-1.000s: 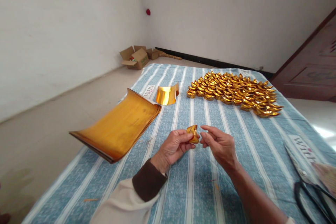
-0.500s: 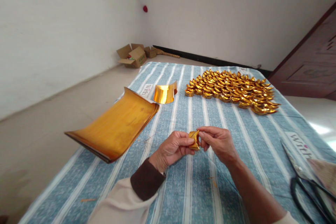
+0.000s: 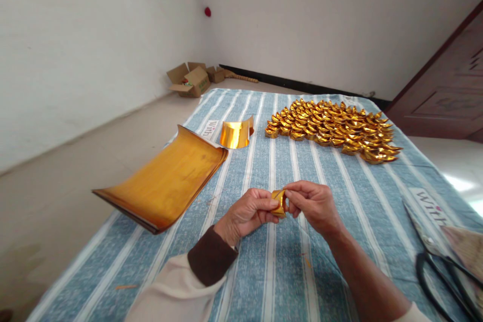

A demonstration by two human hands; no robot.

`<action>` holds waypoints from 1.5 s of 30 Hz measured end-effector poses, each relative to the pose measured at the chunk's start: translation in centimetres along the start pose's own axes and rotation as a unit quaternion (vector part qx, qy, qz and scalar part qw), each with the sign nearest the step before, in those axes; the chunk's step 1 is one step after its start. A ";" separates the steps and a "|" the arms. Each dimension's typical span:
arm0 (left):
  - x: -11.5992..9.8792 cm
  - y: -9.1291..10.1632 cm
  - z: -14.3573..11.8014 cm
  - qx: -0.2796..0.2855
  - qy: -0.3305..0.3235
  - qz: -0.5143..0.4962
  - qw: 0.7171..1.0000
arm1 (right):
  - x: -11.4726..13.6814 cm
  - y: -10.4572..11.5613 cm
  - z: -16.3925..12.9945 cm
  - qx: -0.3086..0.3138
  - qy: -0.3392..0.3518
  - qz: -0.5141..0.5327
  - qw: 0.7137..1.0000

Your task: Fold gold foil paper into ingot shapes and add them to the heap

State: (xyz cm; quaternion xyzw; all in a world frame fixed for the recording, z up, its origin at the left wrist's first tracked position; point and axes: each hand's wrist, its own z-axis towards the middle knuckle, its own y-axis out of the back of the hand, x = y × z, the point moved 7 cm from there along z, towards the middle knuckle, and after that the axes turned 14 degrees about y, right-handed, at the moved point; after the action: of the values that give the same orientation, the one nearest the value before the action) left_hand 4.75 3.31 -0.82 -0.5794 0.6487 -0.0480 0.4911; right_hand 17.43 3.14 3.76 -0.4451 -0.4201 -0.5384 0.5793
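Between my hands, above the striped cloth, is a small rolled piece of gold foil paper [image 3: 278, 205]. My left hand [image 3: 252, 211] pinches its left side with the thumb in front. The fingertips of my right hand [image 3: 311, 205] are closed on its upper right edge, partly hiding the open end. To the left lies a stack of large gold foil sheets [image 3: 162, 181] with curled edges. A smaller curved piece of gold foil paper [image 3: 236, 134] stands beyond it. Many folded gold paper ingots [image 3: 328, 128] sit grouped at the far right.
Black-handled scissors [image 3: 430, 251] lie at the right edge beside a brownish woven item [image 3: 464, 249]. The blue and white striped tablecloth [image 3: 260, 271] bears small gold scraps. Open cardboard boxes [image 3: 190, 83] stand on the floor by the wall.
Hardly anything differs. Both hands keep their hold on the small gold foil paper roll, and the view has shifted very slightly.
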 end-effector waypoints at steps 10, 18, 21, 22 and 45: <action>0.0 -0.1 -0.2 0.015 0.007 0.012 1.000 | 0.3 -0.1 0.2 0.022 0.005 -0.001 1.000; -0.1 -0.2 -0.2 0.012 0.005 0.020 1.000 | 0.2 -0.2 0.0 0.024 0.008 0.012 1.000; -0.1 -0.2 -0.2 0.008 0.005 0.018 1.000 | 0.5 -0.2 0.0 0.028 0.016 -0.003 0.999; -0.1 -0.1 -0.1 0.006 0.007 0.017 1.000 | 0.6 -0.2 0.0 0.028 0.020 -0.007 0.999; -0.1 0.0 0.0 0.011 0.005 -0.006 1.000 | 0.7 0.2 0.1 0.024 0.070 -0.063 0.995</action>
State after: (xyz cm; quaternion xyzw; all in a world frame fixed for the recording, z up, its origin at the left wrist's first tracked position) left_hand 4.71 3.34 -0.75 -0.5775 0.6474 -0.0605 0.4936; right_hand 17.69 3.06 4.42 -0.3649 -0.4181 -0.5938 0.5826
